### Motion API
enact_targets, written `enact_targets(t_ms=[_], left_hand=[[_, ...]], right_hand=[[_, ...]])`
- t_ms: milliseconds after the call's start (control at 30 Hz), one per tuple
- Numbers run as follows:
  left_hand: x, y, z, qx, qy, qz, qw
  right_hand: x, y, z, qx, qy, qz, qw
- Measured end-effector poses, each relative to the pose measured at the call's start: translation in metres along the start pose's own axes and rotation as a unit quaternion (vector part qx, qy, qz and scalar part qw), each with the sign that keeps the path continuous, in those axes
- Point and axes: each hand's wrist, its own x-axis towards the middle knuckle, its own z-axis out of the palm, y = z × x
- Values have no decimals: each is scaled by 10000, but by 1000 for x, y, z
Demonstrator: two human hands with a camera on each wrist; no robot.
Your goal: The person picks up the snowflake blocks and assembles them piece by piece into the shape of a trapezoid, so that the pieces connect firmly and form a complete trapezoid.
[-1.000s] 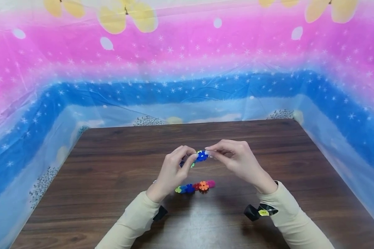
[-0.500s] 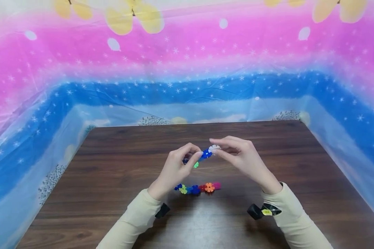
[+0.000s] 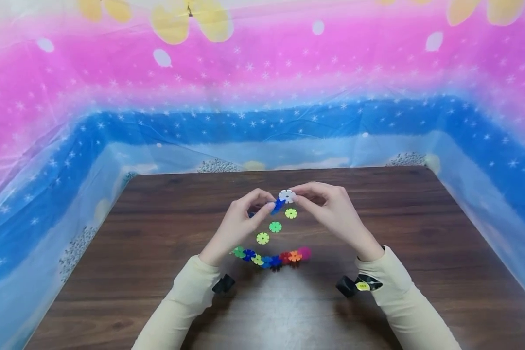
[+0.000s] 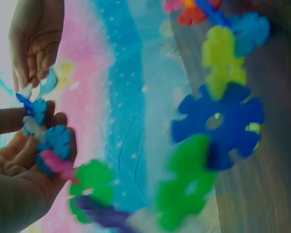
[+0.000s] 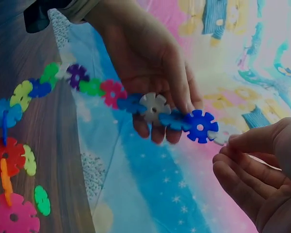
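Chain of notched discs [image 5: 91,87], judged to be late in assembly. Its lower run, ending in a pink disc [image 5: 22,217], appears to rest on the tabletop [image 3: 157,253]; the remainder curves up to the hands. Left hand [image 3: 240,218]: fingers pinched on the chain near its raised end, just short of a blue disc [image 5: 194,127]. Right hand [image 3: 332,206]: thumb and fingers clamped on a white disc [image 3: 283,195], which meets the blue disc. Done: the discs between pink and blue are joined. Uncertain: whether the white disc is fully seated. Left over: a green disc [image 3: 275,227], a nearer yellow disc [image 3: 262,238] and a farther yellow disc [image 3: 290,213], unjoined on the tabletop; if all belong, three joins remain.
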Motion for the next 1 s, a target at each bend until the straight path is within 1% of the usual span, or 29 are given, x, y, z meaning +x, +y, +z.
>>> enact_targets(t_ms=[100, 200, 300, 367, 467, 567, 733, 800, 900, 933, 1000], left_hand=[[3, 0, -8, 27, -181, -253, 9995], [3, 1, -15, -9, -393, -441, 9983], [3, 1, -18, -69, -553, -535, 9970], [3, 0, -18, -127, -597, -577, 9965], [3, -1, -16, -177, -611, -569, 9964], [2, -2, -14, -173, -574, -455, 9972], [2, -4, -12, -84, -515, -277, 9983], [2, -4, -12, -41, -513, -291, 9983], [2, -4, -12, 38, -493, -343, 9982], [2, -5, -12, 77, -475, -358, 9982], [2, -5, -13, 152, -424, -405, 9982]], right_hand=[[6, -3, 5, 96, -28, 13, 9999], [10, -4, 10, 164, -68, 57, 9998], [13, -4, 13, 157, -105, 119, 9998], [14, -4, 15, 124, -142, 212, 9996], [14, -2, 15, 128, -235, 405, 9988], [12, 2, 15, 151, -386, 571, 9975], [12, 10, 13, 268, -723, 725, 9944], [14, 15, 11, 365, -900, 851, 9916], [17, 26, 6, 450, -1196, 1141, 9852], [18, 32, 4, 409, -1306, 1243, 9828], [22, 46, 2, 124, -1531, 1396, 9782]])
